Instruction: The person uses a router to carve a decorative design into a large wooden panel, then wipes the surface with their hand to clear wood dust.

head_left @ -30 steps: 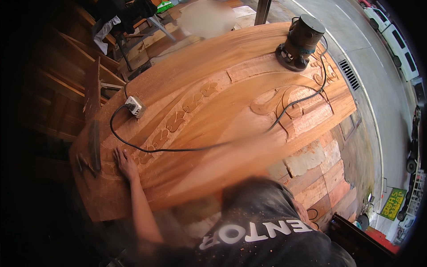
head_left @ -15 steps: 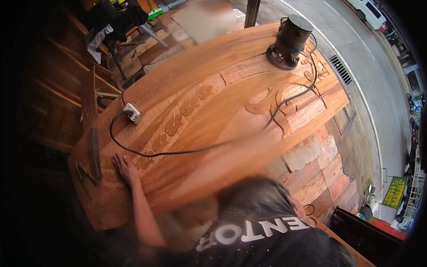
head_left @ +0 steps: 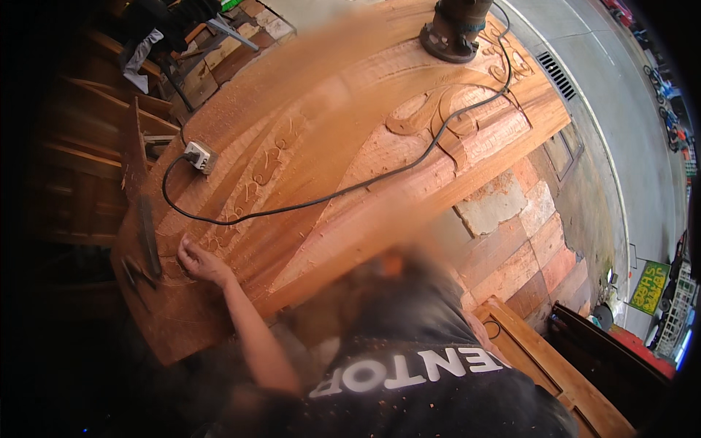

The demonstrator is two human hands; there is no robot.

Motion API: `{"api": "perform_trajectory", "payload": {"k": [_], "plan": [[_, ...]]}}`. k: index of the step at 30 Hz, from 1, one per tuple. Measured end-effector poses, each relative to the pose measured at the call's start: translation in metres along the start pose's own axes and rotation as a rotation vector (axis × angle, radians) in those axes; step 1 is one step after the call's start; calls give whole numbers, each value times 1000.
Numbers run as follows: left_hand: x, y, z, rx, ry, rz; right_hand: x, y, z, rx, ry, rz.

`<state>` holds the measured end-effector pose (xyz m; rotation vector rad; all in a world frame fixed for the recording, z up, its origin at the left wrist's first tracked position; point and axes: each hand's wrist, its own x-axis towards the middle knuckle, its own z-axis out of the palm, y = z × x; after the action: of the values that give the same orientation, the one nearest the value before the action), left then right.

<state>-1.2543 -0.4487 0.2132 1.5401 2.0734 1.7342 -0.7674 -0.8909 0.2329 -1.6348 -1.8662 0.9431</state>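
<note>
My left hand point(head_left: 204, 263) is at the left end of a carved wooden panel point(head_left: 343, 168), its fingers curled in; whatever they hold, if anything, is hidden. Left of it lie a long dark flat tool point(head_left: 148, 235) and smaller dark tools point(head_left: 137, 276). A black router point(head_left: 453, 36) stands on the panel's far right part, cut off by the top of the picture. Its black cord point(head_left: 328, 196) loops across the carving to a white socket block point(head_left: 201, 158) on the left. My right hand is not visible behind my body in the dark T-shirt.
Stacked wooden panels point(head_left: 91, 175) stand at the left, with dark clothing point(head_left: 175, 29) beyond. A tiled floor point(head_left: 526, 255) lies below the panel, with another wooden panel point(head_left: 518, 350) at lower right. A road point(head_left: 613, 109) with a drain grate point(head_left: 557, 75) runs along the right.
My left hand has gone from lying fairly flat with fingers extended to curled fingers and a raised wrist. The panel and router sit higher in the picture as the camera view shifted.
</note>
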Motion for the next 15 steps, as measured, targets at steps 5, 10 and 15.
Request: {"api": "perform_trajectory", "payload": {"k": [5,10,15], "plan": [[-95,162,179,-71,-361,391,7,64,-27,43,-44,67],[-87,199,398,137,-443,431,64,128,-70,123,-110,47],[-89,208,537,396,-444,300,129,202,-131,153,-162,73]]}}
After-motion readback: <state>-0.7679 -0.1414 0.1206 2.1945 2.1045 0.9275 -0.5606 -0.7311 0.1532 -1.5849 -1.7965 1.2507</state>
